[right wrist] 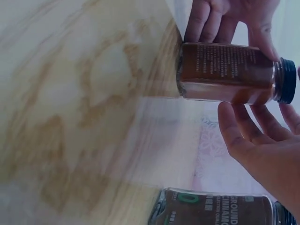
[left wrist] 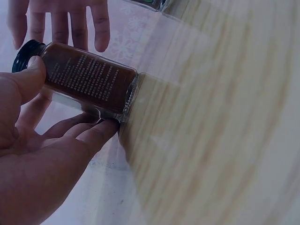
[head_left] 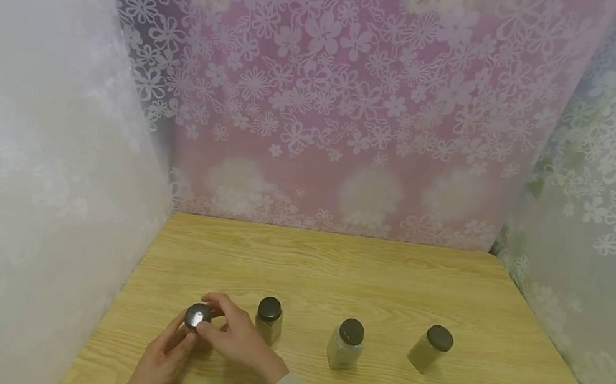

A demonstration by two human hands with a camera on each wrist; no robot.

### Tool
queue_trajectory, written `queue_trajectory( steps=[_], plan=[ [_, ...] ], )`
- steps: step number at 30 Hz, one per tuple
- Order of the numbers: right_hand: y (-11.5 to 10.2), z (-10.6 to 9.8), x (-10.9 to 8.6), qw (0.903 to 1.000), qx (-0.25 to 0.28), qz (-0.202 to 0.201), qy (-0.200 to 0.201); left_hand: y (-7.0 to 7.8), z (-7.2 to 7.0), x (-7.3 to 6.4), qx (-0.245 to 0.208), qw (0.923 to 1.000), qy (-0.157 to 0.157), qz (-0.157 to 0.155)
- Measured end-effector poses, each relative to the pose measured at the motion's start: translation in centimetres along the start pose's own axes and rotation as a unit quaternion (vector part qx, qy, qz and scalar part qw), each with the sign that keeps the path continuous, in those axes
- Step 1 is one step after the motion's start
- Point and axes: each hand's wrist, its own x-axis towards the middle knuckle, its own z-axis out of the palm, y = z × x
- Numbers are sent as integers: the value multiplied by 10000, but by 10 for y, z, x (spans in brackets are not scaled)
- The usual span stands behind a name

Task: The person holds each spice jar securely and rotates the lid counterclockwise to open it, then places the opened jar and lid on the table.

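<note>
Left hand point(head_left: 163, 358) is gripping the spice jar point(head_left: 197, 316) standing on the tabletop point(head_left: 389, 275); right hand point(head_left: 236, 335) is hovering beside its cap, fingers relaxed, holding nothing.

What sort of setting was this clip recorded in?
Probably a staged recording booth, not a kitchen: a bare wooden table boxed in by floral curtains, with four spice jars in a row; both hands are at the leftmost spice jar.

Only one label I can actually read here

Second spice jar point(right wrist: 220, 211) says "GROUND CINNAMON"; the held jar's point(right wrist: 229, 72) small print is too blurry for me.
</note>
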Motion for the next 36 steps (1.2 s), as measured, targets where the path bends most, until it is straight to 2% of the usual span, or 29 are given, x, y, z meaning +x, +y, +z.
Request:
queue_trajectory(
  steps=[6,14,20,28,33,36],
  plan=[
    [-1,3,1,9998,-65,124,120,-1,0,0,-179,9998,-49,8],
    [-2,0,0,9999,-151,-46,48,-3,-1,0,-49,10000,-27,8],
    [-5,5,3,9978,-613,128,230,-3,-1,0,-168,9998,-60,101],
    [-9,2,2,9938,-1063,-320,61,-4,-1,0,-290,9995,-74,95],
    [-14,4,3,9902,-1387,-1,169,-3,-1,0,-316,9993,-84,160],
    [-14,4,5,9881,-1524,-18,218,-4,-1,0,-310,9993,-125,142]
  ],
)
